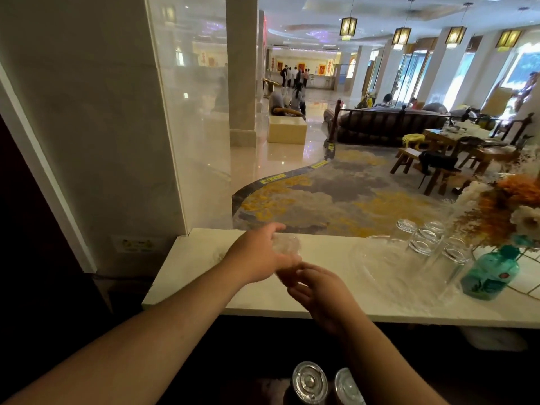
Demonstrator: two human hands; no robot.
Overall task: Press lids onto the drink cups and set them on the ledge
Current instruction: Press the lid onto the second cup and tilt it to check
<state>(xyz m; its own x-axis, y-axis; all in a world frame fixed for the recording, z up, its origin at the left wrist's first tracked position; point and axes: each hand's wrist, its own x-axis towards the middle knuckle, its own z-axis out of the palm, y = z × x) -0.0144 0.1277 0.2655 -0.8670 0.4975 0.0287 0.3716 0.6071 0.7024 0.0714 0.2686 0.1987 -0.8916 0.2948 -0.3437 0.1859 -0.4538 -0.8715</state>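
A clear plastic drink cup with a lid [287,247] stands on the white marble ledge [204,276], a brownish drink showing low in it. My left hand [258,257] wraps round the cup from the left, fingers curled over its top and side. My right hand [315,283] touches the cup's lower part from the near side, its fingers curled. Two more lidded cups, one [310,382] left of the other [348,387], stand below the ledge at the bottom of the view.
Several upturned drinking glasses [423,238] stand on a clear tray [380,270] on the ledge to the right. A teal bottle [491,273] with dried flowers [502,211] is at the far right. A wall pillar [102,127] bounds the ledge on the left.
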